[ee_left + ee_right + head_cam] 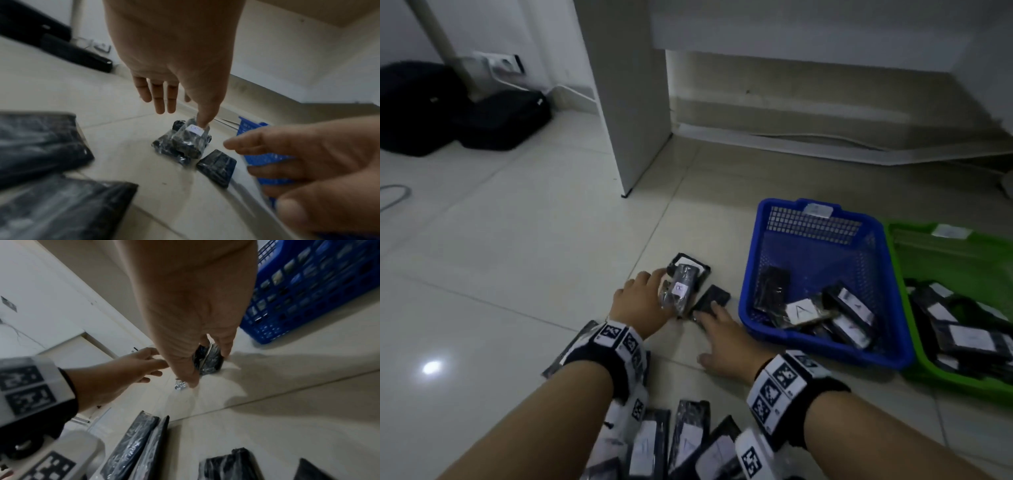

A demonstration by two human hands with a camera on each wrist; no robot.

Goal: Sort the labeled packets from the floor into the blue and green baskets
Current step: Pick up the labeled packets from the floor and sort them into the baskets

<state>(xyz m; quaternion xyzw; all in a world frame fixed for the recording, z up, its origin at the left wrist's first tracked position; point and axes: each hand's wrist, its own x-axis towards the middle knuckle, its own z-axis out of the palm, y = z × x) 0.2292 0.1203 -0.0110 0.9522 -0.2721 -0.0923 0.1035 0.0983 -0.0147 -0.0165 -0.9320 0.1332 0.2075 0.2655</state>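
We see the left hand [642,301] reaching over a small heap of wrapped packets [681,287] on the tiled floor [517,240], fingers straight and spread, thumb tip pressing the top packet's white label. The right hand [722,342] lies just right of it, fingers extended onto a flat black packet [712,299], gripping nothing. The blue basket [767,240] sits right of both hands with several packets inside; the green basket [914,308] touches its far-right side. More packets [688,438] lie near us
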